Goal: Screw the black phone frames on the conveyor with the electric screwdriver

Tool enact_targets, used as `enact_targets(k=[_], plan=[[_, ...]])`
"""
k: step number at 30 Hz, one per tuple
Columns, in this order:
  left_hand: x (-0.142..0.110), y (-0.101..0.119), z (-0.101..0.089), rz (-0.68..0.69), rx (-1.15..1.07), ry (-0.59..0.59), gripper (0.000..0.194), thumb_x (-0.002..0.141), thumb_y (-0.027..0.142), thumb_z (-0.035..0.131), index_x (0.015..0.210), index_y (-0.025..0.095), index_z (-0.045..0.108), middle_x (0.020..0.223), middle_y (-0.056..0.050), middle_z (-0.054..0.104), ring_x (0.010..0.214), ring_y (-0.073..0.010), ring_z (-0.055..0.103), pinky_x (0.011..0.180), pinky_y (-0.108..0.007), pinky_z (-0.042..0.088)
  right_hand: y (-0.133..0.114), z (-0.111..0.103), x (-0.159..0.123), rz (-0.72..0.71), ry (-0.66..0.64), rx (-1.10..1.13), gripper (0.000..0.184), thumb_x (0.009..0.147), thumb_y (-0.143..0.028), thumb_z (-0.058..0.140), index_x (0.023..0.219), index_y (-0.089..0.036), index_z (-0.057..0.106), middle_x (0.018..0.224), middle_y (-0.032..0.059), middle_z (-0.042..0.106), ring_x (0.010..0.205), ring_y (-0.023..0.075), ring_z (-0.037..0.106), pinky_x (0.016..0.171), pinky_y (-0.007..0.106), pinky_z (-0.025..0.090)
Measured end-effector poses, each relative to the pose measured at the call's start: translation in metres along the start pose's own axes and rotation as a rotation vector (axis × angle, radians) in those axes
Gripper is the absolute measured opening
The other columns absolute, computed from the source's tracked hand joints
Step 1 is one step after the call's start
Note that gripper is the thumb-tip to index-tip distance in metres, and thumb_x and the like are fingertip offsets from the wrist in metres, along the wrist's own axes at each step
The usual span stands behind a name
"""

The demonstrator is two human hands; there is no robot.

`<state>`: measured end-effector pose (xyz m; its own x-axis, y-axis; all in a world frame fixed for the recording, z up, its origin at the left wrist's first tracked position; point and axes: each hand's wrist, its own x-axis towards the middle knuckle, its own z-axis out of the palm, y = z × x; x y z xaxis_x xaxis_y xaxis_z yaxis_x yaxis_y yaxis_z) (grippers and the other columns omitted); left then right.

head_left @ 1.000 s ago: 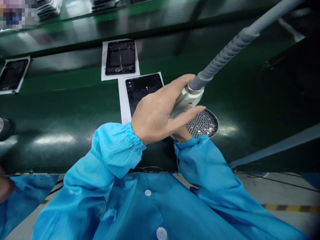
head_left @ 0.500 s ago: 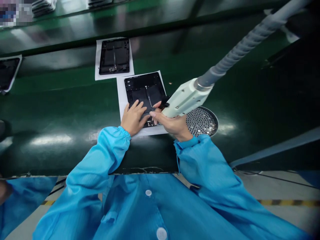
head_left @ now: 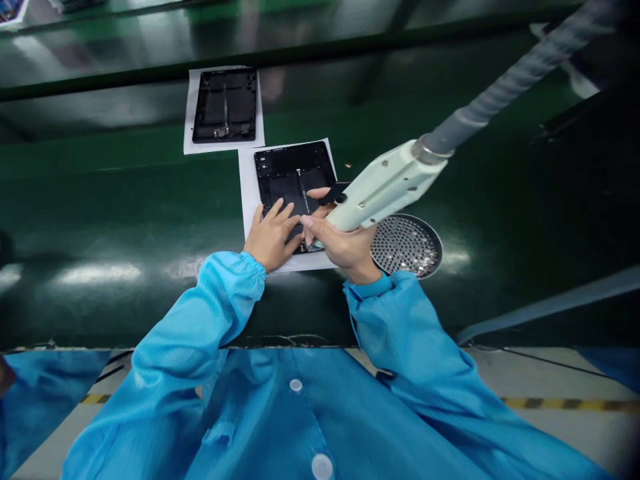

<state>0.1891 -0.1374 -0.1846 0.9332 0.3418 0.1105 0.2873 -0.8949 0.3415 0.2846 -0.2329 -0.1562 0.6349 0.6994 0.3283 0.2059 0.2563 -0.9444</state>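
Observation:
A black tablet housing (head_left: 280,187) lies on a white sheet (head_left: 249,193), with a thin pale strip down its middle. My left hand (head_left: 274,235) rests flat over its lower left part, fingers spread. My right hand (head_left: 347,248) is wrapped round the front of a pale green power screwdriver (head_left: 387,183), which slants down to the left. Its tip is hidden near the housing's bottom edge, close to my left thumb. Right of that hand, a round perforated tray (head_left: 407,247) holds small shiny pieces, apparently screws.
Another black tablet housing (head_left: 225,105) lies on a white sheet farther back. A ribbed grey hose (head_left: 520,83) runs from the screwdriver to the upper right. A grey bar (head_left: 555,303) slants across the right side. Another person's blue sleeve (head_left: 50,387) shows at lower left.
The screwdriver's rear end has swung up and right, and its front has dropped slightly toward the housing's lower edge. My left hand stays on the housing. A housing at far left has left view.

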Motion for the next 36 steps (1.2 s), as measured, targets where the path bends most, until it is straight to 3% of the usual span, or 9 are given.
enact_targets(k=[10, 22, 27, 30, 33, 36], plan=[[0.0, 0.002, -0.002, -0.01, -0.028, -0.022, 0.038, 0.091, 0.027, 0.051, 0.127, 0.018, 0.058, 0.145, -0.012, 0.047, 0.141, -0.0308, 0.031, 0.115, -0.059, 0.02, 0.001, -0.002, -0.005, 0.048, -0.049, -0.008, 0.026, 0.071, -0.039, 0.075, 0.073, -0.021, 0.057, 0.05, -0.004, 0.054, 0.044, 0.0121, 0.053, 0.049, 0.031, 0.052], [0.0, 0.003, -0.005, -0.028, -0.032, -0.051, 0.03, 0.091, 0.025, 0.047, 0.116, 0.02, 0.062, 0.144, -0.009, 0.048, 0.141, -0.0309, 0.031, 0.115, -0.059, 0.02, 0.0, -0.004, -0.01, 0.103, -0.116, -0.067, 0.029, 0.071, -0.044, 0.074, 0.073, -0.021, 0.057, 0.053, -0.0041, 0.056, 0.054, 0.0132, 0.059, 0.068, 0.035, 0.059], [-0.004, -0.003, -0.005, 0.011, -0.061, 0.033, 0.026, 0.09, 0.026, 0.05, 0.11, 0.021, 0.065, 0.138, -0.009, 0.053, 0.139, -0.03, 0.034, 0.113, -0.056, 0.025, -0.002, -0.002, -0.007, 0.088, -0.11, -0.07, 0.029, 0.067, -0.041, 0.078, 0.065, -0.02, 0.058, 0.062, 0.0002, 0.064, 0.062, 0.0153, 0.064, 0.075, 0.037, 0.06], [-0.012, -0.007, -0.009, 0.069, -0.071, 0.115, 0.024, 0.09, 0.034, 0.053, 0.099, 0.019, 0.069, 0.121, -0.011, 0.062, 0.133, -0.0285, 0.042, 0.109, -0.049, 0.033, -0.008, -0.004, -0.002, 0.069, -0.028, -0.032, 0.03, 0.065, -0.039, 0.081, 0.078, -0.019, 0.062, 0.064, -0.0006, 0.066, 0.061, 0.0156, 0.065, 0.074, 0.037, 0.061], [-0.025, -0.008, -0.014, 0.135, -0.045, 0.075, 0.025, 0.087, 0.04, 0.059, 0.092, 0.019, 0.071, 0.111, -0.01, 0.064, 0.127, -0.0296, 0.046, 0.104, -0.047, 0.039, -0.016, -0.017, 0.006, -0.006, 0.065, 0.018, 0.035, 0.071, -0.036, 0.077, 0.099, -0.021, 0.061, 0.069, -0.0012, 0.068, 0.066, 0.0165, 0.069, 0.076, 0.037, 0.061], [-0.042, -0.006, -0.018, 0.16, -0.024, 0.03, 0.019, 0.089, 0.03, 0.055, 0.09, 0.02, 0.071, 0.105, -0.009, 0.065, 0.124, -0.0282, 0.05, 0.102, -0.047, 0.04, -0.021, -0.038, 0.012, -0.112, 0.146, 0.1, 0.042, 0.07, -0.028, 0.078, 0.108, -0.026, 0.06, 0.099, 0.003, 0.071, 0.09, 0.0188, 0.07, 0.082, 0.035, 0.061]])
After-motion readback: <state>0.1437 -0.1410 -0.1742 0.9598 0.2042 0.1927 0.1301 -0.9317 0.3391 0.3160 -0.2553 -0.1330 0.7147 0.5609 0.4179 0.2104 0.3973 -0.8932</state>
